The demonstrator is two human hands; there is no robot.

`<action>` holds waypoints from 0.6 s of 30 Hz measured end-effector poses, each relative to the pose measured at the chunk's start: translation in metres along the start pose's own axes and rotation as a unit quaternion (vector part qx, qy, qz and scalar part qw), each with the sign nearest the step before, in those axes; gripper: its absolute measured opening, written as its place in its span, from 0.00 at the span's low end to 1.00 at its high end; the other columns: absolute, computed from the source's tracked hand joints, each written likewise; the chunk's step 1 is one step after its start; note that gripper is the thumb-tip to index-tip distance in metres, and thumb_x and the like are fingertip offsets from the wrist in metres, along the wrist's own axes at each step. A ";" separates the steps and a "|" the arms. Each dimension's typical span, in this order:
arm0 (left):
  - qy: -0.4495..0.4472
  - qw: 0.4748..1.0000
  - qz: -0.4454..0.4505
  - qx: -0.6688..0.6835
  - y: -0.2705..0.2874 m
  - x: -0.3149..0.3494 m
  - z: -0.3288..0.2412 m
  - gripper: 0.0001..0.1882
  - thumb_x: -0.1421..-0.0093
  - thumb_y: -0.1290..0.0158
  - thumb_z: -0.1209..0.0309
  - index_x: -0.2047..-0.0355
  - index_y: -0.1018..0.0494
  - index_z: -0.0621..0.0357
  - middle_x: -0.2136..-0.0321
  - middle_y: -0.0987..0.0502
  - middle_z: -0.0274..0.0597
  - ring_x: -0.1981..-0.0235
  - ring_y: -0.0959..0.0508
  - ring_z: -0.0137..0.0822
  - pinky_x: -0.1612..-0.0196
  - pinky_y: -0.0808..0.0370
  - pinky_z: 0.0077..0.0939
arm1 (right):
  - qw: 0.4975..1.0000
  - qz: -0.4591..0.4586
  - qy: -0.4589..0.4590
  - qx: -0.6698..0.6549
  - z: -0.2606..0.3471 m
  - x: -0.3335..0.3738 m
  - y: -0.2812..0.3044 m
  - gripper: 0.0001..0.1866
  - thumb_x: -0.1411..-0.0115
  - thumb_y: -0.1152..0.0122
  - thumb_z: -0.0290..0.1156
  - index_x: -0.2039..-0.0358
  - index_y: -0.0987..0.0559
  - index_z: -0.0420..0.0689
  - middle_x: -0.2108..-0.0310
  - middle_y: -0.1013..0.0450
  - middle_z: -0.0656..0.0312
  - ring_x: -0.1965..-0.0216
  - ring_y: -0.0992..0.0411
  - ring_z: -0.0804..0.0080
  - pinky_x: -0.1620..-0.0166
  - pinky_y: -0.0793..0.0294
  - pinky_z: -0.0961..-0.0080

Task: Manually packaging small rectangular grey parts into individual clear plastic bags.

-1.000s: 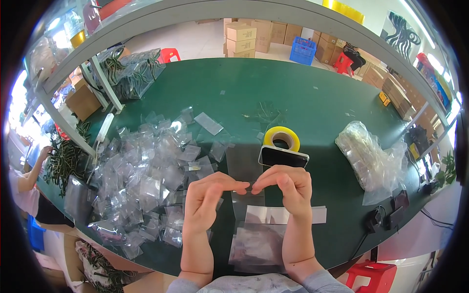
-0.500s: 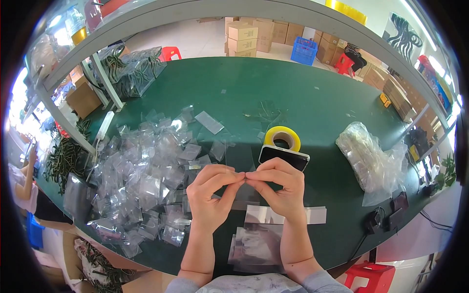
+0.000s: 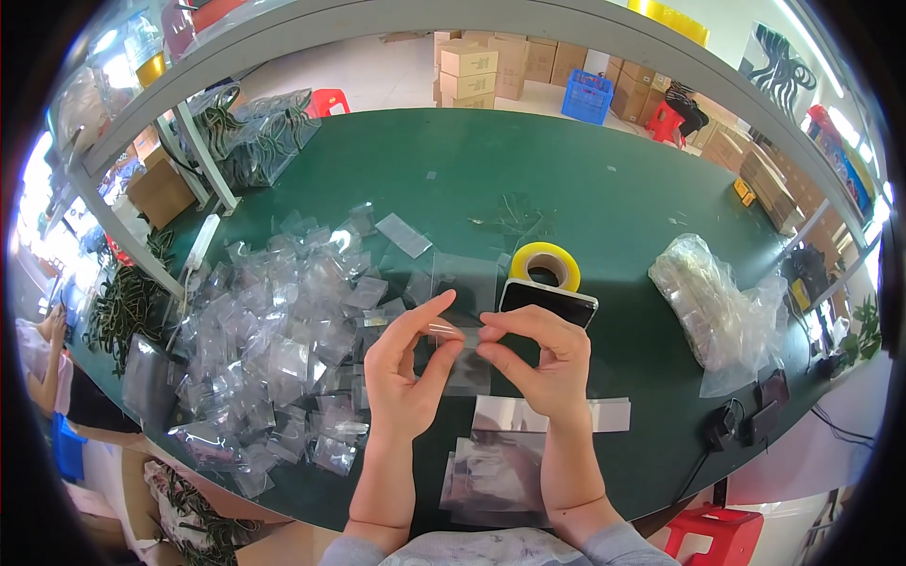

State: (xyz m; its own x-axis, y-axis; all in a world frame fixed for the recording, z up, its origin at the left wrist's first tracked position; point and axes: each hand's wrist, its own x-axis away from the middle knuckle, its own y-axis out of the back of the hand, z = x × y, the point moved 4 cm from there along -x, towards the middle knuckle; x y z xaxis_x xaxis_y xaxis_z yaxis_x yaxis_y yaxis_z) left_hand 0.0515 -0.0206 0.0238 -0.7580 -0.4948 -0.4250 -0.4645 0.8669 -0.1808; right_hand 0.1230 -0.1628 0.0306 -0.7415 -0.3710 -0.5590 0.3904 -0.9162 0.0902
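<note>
A clear plastic bag (image 3: 465, 271), hard to outline against the green table, spans the space between and beyond my hands. My left hand (image 3: 406, 368) pinches its edge between the thumb and a curled finger, while the index finger points up and away. Opposite it, my right hand (image 3: 547, 363) has its thumb and index finger parted beside the bag, with nothing visible between them. Just beyond my right hand lies a dark-screened phone (image 3: 547, 300), touching a roll of yellow tape (image 3: 572, 267). A large loose pile of small clear bags (image 3: 274, 340) spreads to the left.
Flat clear bags (image 3: 495, 476) and a pale strip (image 3: 612, 416) lie near my right forearm. A bulky plastic sack (image 3: 703, 307) sits at right, near black adapters (image 3: 746, 420). A grey shelf frame (image 3: 472, 17) arches over the green table (image 3: 396, 160). Another person's hand (image 3: 57, 325) shows far left.
My fingertips, which met in a pinch, have separated. The left index finger has lifted, the right thumb and index finger have parted, and the clear bag shows more plainly between my hands.
</note>
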 end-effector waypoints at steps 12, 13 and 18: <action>-0.170 0.955 0.010 -0.244 0.015 0.001 -0.010 0.11 0.55 0.37 0.83 0.70 0.21 0.60 0.65 0.26 0.41 0.68 0.26 0.35 0.64 0.31 0.26 | 0.989 0.019 0.093 0.114 0.005 -0.001 -0.001 0.15 0.54 0.29 0.17 0.63 0.16 0.40 0.73 0.26 0.63 0.70 0.28 0.76 0.65 0.30 0.81; -0.206 0.926 -0.058 -0.312 0.029 0.001 -0.009 0.12 0.53 0.39 0.82 0.66 0.21 0.59 0.62 0.25 0.42 0.65 0.26 0.37 0.61 0.31 0.29 | 0.990 0.015 0.088 0.113 0.009 -0.005 -0.003 0.16 0.53 0.29 0.18 0.61 0.16 0.41 0.73 0.27 0.64 0.70 0.28 0.76 0.66 0.30 0.80; -0.245 0.801 -0.308 -0.451 0.087 0.003 -0.035 0.18 0.46 0.41 0.76 0.53 0.24 0.60 0.51 0.25 0.42 0.50 0.31 0.44 0.44 0.37 0.39 | 0.954 0.163 0.090 0.236 0.025 -0.012 0.001 0.18 0.51 0.29 0.22 0.56 0.18 0.43 0.72 0.26 0.62 0.70 0.26 0.68 0.66 0.27 0.76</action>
State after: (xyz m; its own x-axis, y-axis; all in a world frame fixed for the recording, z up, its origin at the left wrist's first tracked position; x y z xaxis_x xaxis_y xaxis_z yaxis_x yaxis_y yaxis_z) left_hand -0.0072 0.0512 0.0383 -0.0898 -0.5362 -0.8393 -0.9907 -0.0384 0.1306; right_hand 0.1192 -0.1630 0.0579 -0.5009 -0.6546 -0.5663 0.2643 -0.7387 0.6201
